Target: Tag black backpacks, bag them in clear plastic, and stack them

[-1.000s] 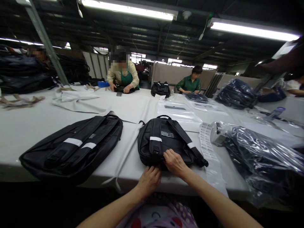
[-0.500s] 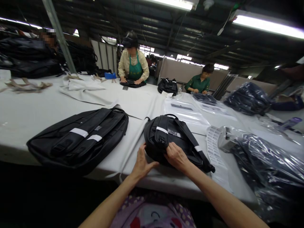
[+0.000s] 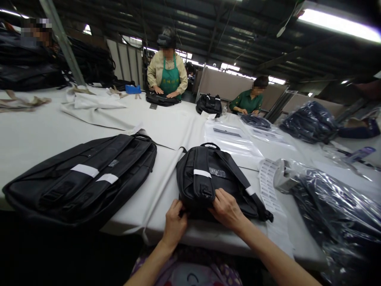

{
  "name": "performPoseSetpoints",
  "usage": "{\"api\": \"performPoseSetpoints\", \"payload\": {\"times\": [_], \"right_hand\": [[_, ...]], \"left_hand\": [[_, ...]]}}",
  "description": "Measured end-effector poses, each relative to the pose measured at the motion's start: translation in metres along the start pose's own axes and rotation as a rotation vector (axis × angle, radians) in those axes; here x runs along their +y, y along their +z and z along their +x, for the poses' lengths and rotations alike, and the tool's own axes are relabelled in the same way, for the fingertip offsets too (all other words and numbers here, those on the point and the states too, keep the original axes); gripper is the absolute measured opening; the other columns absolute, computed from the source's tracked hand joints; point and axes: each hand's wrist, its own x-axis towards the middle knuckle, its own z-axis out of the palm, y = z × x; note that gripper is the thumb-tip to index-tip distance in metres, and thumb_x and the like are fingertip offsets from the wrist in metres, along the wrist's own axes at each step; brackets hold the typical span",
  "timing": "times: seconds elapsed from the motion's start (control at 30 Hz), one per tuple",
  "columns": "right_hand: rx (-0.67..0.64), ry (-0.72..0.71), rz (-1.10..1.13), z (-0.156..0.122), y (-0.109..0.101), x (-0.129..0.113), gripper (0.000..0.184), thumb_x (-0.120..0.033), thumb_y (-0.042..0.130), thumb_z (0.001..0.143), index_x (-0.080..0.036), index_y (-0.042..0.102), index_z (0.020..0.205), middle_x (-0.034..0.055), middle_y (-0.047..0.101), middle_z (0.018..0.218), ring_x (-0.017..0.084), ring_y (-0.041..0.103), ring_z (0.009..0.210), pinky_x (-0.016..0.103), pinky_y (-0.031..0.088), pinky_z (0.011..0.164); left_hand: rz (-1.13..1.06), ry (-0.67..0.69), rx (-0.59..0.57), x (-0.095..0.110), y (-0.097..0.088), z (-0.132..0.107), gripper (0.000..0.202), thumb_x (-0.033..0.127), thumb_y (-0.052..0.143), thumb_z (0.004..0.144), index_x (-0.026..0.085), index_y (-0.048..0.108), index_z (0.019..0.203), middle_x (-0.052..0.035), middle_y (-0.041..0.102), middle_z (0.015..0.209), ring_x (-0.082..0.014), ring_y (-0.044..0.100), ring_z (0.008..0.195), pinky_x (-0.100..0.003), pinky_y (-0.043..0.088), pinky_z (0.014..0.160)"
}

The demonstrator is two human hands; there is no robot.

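In front of me a black backpack [image 3: 220, 190] lies on the white-covered table [image 3: 166, 174], its straps facing up. White bands wrap both straps, and a clear patch shines between them. My left hand [image 3: 175, 220] is closed on the lower left edge of this backpack. With curled fingers my right hand [image 3: 226, 206] grips its lower edge beside the strap buckle. The fingertips of both hands are partly hidden by the fabric. A second, larger black backpack [image 3: 89, 174] lies to the left, also with white bands on its straps.
To the right are a sheet of labels [image 3: 268, 182], a small box [image 3: 285, 178] and backpacks in clear plastic [image 3: 333, 214]. Clear bags [image 3: 229, 139] lie farther back. Across the table, one person in a green apron [image 3: 170, 77] and another in a green shirt [image 3: 251, 99] handle dark items.
My left hand has gone from spread fingers to a closed grip on the backpack's lower left edge. My right hand keeps its hold, and the backpack has shifted slightly.
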Motion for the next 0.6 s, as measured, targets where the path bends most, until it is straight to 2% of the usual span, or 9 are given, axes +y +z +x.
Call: {"api": "performPoseSetpoints", "payload": {"times": [0.1,0.13,0.2,0.27,0.33,0.4,0.47,0.53,0.6], "right_hand": [[0.012,-0.012,0.003,0.001,-0.001,0.0,0.016,-0.027,0.054,0.083,-0.014,0.056,0.072,0.0077,0.051,0.072,0.021,0.041,0.069,0.032,0.033,0.06],[0.016,-0.017,0.008,0.002,-0.001,0.0,0.015,-0.026,0.054,0.083,-0.014,0.055,0.072,0.0077,0.051,0.072,0.021,0.041,0.069,0.032,0.034,0.06],[0.019,-0.037,0.022,0.007,-0.002,-0.001,0.013,-0.023,0.055,0.083,-0.015,0.055,0.073,0.0074,0.052,0.071,0.021,0.041,0.07,0.032,0.034,0.061],[0.022,-0.048,0.03,0.012,-0.003,-0.003,0.011,-0.023,0.056,0.082,-0.015,0.056,0.075,0.007,0.053,0.072,0.02,0.042,0.07,0.031,0.034,0.061],[0.008,-0.039,0.03,0.015,-0.003,-0.007,0.01,-0.023,0.058,0.081,-0.015,0.056,0.076,0.0064,0.053,0.072,0.02,0.044,0.07,0.031,0.035,0.061],[-0.038,-0.005,0.028,0.013,0.0,-0.011,0.01,-0.024,0.062,0.079,-0.016,0.056,0.075,0.0058,0.054,0.073,0.019,0.045,0.07,0.031,0.036,0.062],[-0.102,0.075,0.017,0.002,0.004,-0.01,0.013,-0.024,0.066,0.075,-0.017,0.058,0.081,0.0062,0.057,0.077,0.02,0.048,0.072,0.031,0.037,0.062],[-0.129,0.187,0.004,-0.018,0.009,-0.004,0.023,-0.019,0.065,0.072,-0.017,0.059,0.095,0.0082,0.061,0.088,0.021,0.053,0.078,0.032,0.039,0.065],[-0.095,0.235,0.003,-0.042,0.01,0.008,0.034,-0.008,0.057,0.073,-0.015,0.057,0.106,0.0101,0.064,0.099,0.022,0.057,0.087,0.032,0.043,0.071]], "left_hand": [[0.124,0.003,0.024,0.012,-0.016,-0.001,0.011,0.022,0.056,0.076,0.021,0.045,0.076,-0.0013,0.049,0.078,-0.0197,0.051,0.074,-0.033,0.042,0.065],[0.21,0.026,0.079,0.019,-0.021,0.001,0.02,0.028,0.062,0.074,0.02,0.047,0.085,-0.004,0.051,0.087,-0.0227,0.051,0.082,-0.037,0.043,0.071],[0.399,0.151,0.17,0.034,-0.028,0.012,0.052,0.038,0.071,0.067,0.017,0.045,0.106,-0.0128,0.047,0.114,-0.0314,0.045,0.106,-0.048,0.038,0.088],[0.506,0.343,0.15,0.044,-0.027,0.027,0.065,0.038,0.072,0.067,0.017,0.041,0.12,-0.0157,0.039,0.127,-0.0349,0.034,0.12,-0.051,0.03,0.097],[0.546,0.478,0.034,0.044,-0.022,0.041,0.051,0.03,0.065,0.074,0.018,0.043,0.119,-0.0124,0.048,0.118,-0.0313,0.039,0.116,-0.047,0.032,0.095],[0.59,0.54,-0.047,0.036,-0.017,0.049,0.035,0.024,0.057,0.078,0.016,0.048,0.112,-0.0085,0.056,0.096,-0.0267,0.049,0.096,-0.042,0.037,0.085],[0.637,0.583,-0.1,0.025,-0.015,0.052,0.026,0.021,0.053,0.079,0.014,0.052,0.104,-0.0061,0.056,0.081,-0.0237,0.049,0.078,-0.04,0.038,0.075],[0.655,0.643,-0.13,0.017,-0.017,0.053,0.023,0.019,0.05,0.079,0.014,0.054,0.101,-0.0049,0.054,0.074,-0.0225,0.046,0.07,-0.038,0.037,0.069],[0.67,0.712,-0.182,0.016,-0.023,0.056,0.03,0.016,0.049,0.078,0.015,0.054,0.107,-0.0041,0.053,0.072,-0.0222,0.044,0.068,-0.037,0.036,0.066]]}}
